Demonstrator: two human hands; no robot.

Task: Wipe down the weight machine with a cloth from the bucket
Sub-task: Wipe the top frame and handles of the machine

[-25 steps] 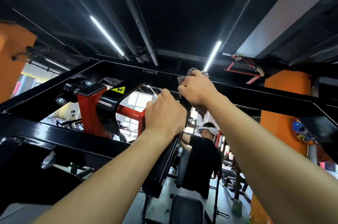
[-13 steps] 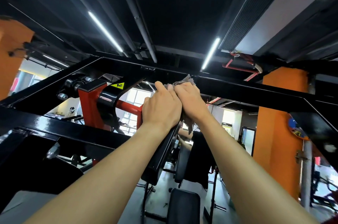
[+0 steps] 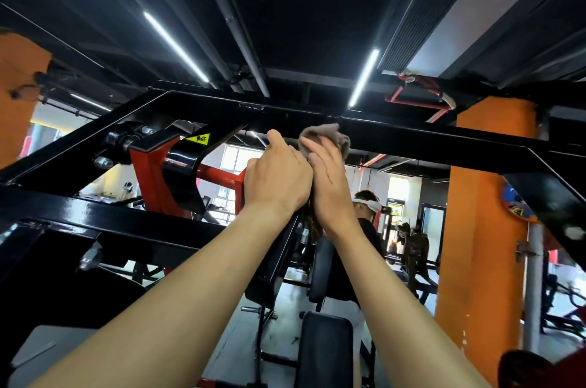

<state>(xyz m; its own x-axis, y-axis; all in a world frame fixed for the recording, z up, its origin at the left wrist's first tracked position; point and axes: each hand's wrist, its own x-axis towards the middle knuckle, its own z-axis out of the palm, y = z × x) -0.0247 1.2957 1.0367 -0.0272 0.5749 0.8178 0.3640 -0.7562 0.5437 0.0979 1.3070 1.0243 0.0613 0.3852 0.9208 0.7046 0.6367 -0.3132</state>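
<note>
Our right grip (image 3: 326, 184) has flat fingers pressing the cloth (image 3: 329, 134) up against the crossbar (image 3: 444, 143); left grip (image 3: 276, 178) curls round the upright (image 3: 272, 267) just beside. Crossbar runs left-right, so we'd guess a sideways slide, right grip nearer.

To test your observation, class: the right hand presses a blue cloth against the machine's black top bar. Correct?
No: the cloth is grey-brown, not blue. The head view shows the right hand pressing it against the machine's black top bar.
</note>
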